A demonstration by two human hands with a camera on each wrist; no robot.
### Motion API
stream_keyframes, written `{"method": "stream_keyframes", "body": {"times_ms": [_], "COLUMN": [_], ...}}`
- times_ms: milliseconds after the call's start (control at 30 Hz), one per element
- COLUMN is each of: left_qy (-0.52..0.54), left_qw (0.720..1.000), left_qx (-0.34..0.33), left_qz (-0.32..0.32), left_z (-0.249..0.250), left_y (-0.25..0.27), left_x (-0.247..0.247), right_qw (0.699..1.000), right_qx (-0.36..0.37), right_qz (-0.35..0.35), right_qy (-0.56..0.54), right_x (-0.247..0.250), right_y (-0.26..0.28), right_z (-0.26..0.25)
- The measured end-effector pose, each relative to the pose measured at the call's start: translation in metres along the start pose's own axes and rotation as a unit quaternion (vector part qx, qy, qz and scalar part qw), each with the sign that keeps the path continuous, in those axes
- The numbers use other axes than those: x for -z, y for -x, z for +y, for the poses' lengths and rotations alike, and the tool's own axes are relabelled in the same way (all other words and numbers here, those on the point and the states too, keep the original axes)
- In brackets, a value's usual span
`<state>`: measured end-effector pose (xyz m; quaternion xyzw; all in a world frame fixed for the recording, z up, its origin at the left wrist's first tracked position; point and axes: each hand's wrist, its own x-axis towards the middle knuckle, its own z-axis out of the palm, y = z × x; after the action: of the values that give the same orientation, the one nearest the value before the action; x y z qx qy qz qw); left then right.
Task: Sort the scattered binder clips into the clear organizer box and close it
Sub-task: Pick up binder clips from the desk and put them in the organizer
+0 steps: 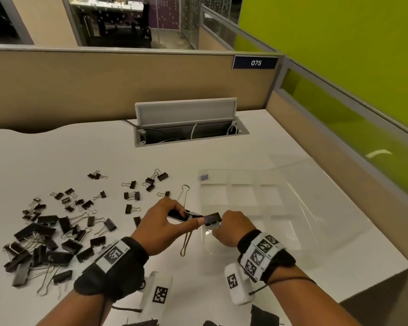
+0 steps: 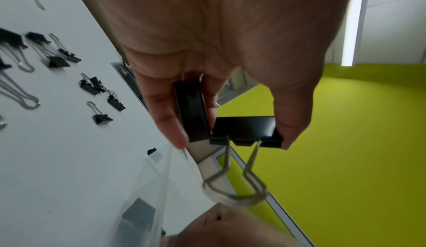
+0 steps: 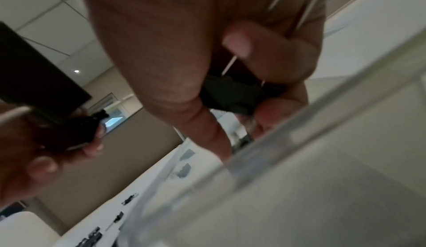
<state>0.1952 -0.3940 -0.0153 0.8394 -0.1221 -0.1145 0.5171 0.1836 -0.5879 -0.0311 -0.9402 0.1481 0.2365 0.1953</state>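
- binder clips (image 1: pixel 48 234): black bodies, silvery wire handles
- desk (image 1: pixel 80 151): plain white
- organizer box (image 1: pixel 257 201): clear, see-through
- wrist straps (image 1: pixel 118 267): black, with black-and-white square marker tags
- wall (image 1: pixel 339 31): bright lime green
- partition (image 1: pixel 104 90): tan, with a navy sign (image 1: pixel 255 62) reading 075 in white

Left hand (image 1: pixel 161 225): raised above the desk (image 1: pixel 151 158), back toward the head camera, fingers (image 2: pixel 166 116) and thumb curled, pinching two large binder clips (image 2: pixel 244 129). Right hand (image 1: pixel 233 228): just right of the left hand, knuckles up, fingers (image 3: pixel 202 119) curled round a dark clip (image 3: pixel 230 96), close over the near edge of the clear organizer box (image 1: pixel 257 208). Both forearms: entering from below, converging, wrists strapped with black bands bearing coded markers.
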Motion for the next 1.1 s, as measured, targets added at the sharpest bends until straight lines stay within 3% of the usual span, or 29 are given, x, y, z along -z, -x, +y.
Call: {"method": "stream_keyframes", "body": {"times_ms": [100, 233, 333, 433, 567, 800, 967, 1033, 1100], "left_qy": [0.004, 0.022, 0.029, 0.008, -0.039, -0.179, -0.233, -0.242, -0.243], "left_qw": [1.000, 0.998, 0.996, 0.998, 0.998, 0.982, 0.971, 0.969, 0.968], "left_qx": [0.019, 0.045, 0.061, 0.056, 0.050, 0.052, 0.038, 0.027, 0.018], "left_qz": [0.020, 0.043, 0.050, 0.042, 0.023, -0.039, -0.049, -0.052, -0.053], "left_z": [0.001, -0.001, 0.002, 0.010, 0.022, 0.033, 0.033, 0.031, 0.027], "left_y": [-0.005, -0.012, -0.019, -0.023, -0.026, -0.036, -0.041, -0.041, -0.042], "left_x": [-0.006, -0.011, -0.018, -0.030, -0.044, -0.069, -0.087, -0.090, -0.088], "right_qw": [0.999, 0.986, 0.990, 0.993, 0.990, 0.955, 0.898, 0.897, 0.924], "right_qx": [0.030, 0.060, 0.076, 0.085, 0.099, 0.106, 0.135, 0.138, 0.144], "right_qz": [-0.003, 0.039, 0.017, 0.018, 0.039, 0.097, -0.068, -0.064, -0.025], "right_qy": [-0.023, -0.151, -0.121, -0.076, -0.094, -0.260, -0.414, -0.415, -0.354], "right_x": [0.009, 0.019, 0.008, -0.008, -0.007, 0.024, 0.022, 0.018, 0.015], "right_y": [0.000, 0.002, -0.001, -0.002, -0.001, 0.011, 0.025, 0.024, 0.022], "right_z": [0.017, 0.029, 0.021, 0.016, 0.028, 0.064, 0.067, 0.064, 0.062]}}
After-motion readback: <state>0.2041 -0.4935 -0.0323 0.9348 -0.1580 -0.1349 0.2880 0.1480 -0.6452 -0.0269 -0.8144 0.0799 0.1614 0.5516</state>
